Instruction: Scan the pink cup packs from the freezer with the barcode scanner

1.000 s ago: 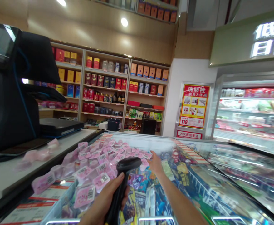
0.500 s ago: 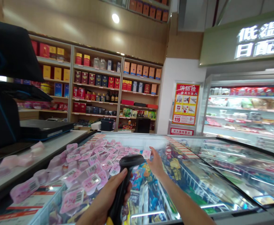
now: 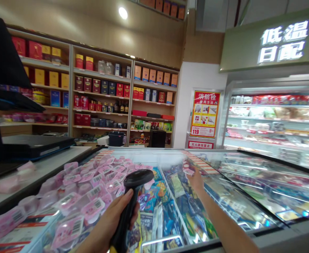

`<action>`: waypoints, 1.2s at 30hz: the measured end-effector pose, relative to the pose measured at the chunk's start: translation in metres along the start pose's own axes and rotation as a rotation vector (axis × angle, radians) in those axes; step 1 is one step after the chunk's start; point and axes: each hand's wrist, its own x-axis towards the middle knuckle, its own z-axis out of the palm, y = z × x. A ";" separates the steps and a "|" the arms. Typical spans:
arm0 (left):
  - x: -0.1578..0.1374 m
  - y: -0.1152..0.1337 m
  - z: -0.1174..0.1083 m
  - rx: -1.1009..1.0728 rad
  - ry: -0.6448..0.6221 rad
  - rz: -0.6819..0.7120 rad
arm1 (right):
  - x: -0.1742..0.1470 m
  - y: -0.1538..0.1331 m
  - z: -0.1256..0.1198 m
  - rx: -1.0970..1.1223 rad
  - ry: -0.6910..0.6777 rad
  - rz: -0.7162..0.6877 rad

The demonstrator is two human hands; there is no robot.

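Observation:
My left hand (image 3: 114,219) is wrapped around the handle of a black handheld barcode scanner (image 3: 138,178), its head pointing up and forward over the freezer. My right hand (image 3: 196,181) reaches out over the freezer to the right and pinches a small pink-lidded plastic cup (image 3: 188,172) at its fingertips. Left of the scanner lies a big heap of similar pink cups (image 3: 93,206), many with barcodes showing on their lids. Some sit on the glass and others are piled over the freezer basket.
The chest freezer (image 3: 149,154) holds blue and green food bags (image 3: 161,207) in wire baskets. At left, a dark register machine (image 3: 38,146) stands on a white counter with a few more cups (image 3: 4,186). Shelves of boxes and bottles (image 3: 101,88) line the back wall.
My right hand has moved right, away from the scanner, carrying the pink cup. My left hand still grips the scanner. The whole view has turned slightly to the right.

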 end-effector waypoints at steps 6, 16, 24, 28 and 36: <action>0.001 -0.004 0.000 -0.008 0.054 -0.016 | 0.005 0.007 -0.012 -0.074 -0.040 0.068; -0.002 -0.009 -0.009 0.042 0.027 -0.019 | -0.043 -0.059 -0.005 0.057 -0.025 -0.260; -0.002 -0.009 -0.010 0.026 0.013 0.016 | -0.103 -0.118 0.039 0.283 -0.495 -0.327; -0.004 -0.009 -0.008 0.036 -0.002 0.003 | -0.110 -0.128 0.043 0.249 -0.392 -0.350; -0.011 -0.004 0.003 -0.004 0.034 -0.017 | -0.093 -0.111 0.039 0.222 -0.182 -0.413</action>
